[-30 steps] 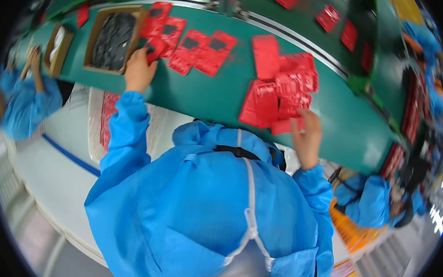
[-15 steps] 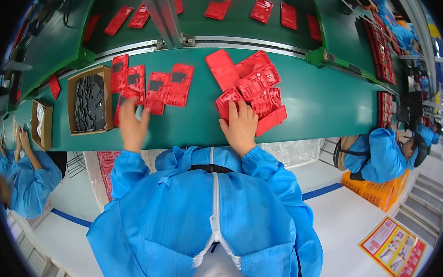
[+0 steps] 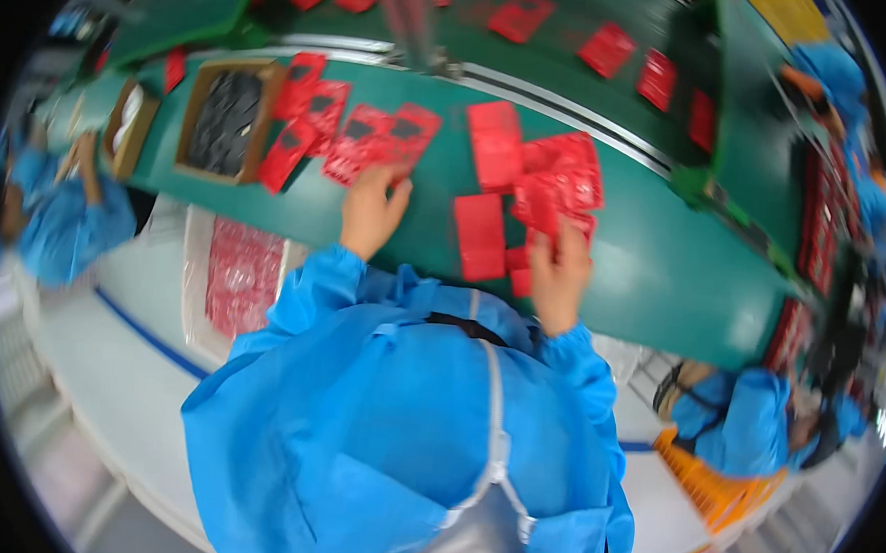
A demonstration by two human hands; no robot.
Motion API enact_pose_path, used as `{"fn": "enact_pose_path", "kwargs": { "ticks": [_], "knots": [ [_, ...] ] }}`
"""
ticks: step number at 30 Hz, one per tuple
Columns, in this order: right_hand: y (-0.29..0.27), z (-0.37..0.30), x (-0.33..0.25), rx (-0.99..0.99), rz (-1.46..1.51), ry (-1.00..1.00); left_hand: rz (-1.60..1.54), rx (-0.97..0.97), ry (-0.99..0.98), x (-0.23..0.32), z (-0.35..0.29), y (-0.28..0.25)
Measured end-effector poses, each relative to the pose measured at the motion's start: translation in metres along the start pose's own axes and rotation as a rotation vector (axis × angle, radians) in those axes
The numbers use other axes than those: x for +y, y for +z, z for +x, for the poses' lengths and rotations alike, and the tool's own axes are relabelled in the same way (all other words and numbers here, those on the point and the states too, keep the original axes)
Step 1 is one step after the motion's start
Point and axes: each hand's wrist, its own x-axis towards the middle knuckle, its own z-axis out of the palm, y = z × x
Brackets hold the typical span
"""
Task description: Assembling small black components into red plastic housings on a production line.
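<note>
My right hand (image 3: 560,278) grips a red plastic shell (image 3: 538,201) between thumb and fingers, tilted over a loose pile; motion blurs its edges. Beside it lie a smooth-faced red shell (image 3: 480,236) and, farther back, another plain red shell (image 3: 494,144). Ribbed inner sides show on the piled shells (image 3: 574,168). My left hand (image 3: 371,213) rests its fingertips by the near edge of a red shell with a dark pad (image 3: 354,150), thumb apart, nothing visibly gripped. More padded red shells (image 3: 323,112) lie to its left.
A cardboard box (image 3: 186,118) of dark flat pieces stands left of the shells, with a smaller box (image 3: 142,131) beyond. Behind the green bench (image 3: 664,258) runs a metal rail (image 3: 562,103). A white tub (image 3: 194,294) sits below; co-workers in blue sit either side.
The view has swung, shifting the bench in the picture. My left hand has moved right across the padded shells. A smooth-faced shell now lies where my right hand was; that hand has moved right.
</note>
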Motion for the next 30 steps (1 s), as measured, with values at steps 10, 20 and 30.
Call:
{"fn": "enact_pose_path", "kwargs": {
  "ticks": [10,20,30],
  "knots": [
    [0.013,0.014,0.008,-0.182,-0.319,-0.587,0.598,-0.098,-0.175,-0.123,0.042,-0.092],
    [0.028,-0.003,-0.002,-0.393,-0.257,-0.358,-0.28,0.028,-0.384,-0.024,0.04,-0.087],
    [0.0,0.024,-0.026,-0.018,0.238,0.143,-0.81,-0.267,-0.186,0.139,0.053,0.027]
  ]
}}
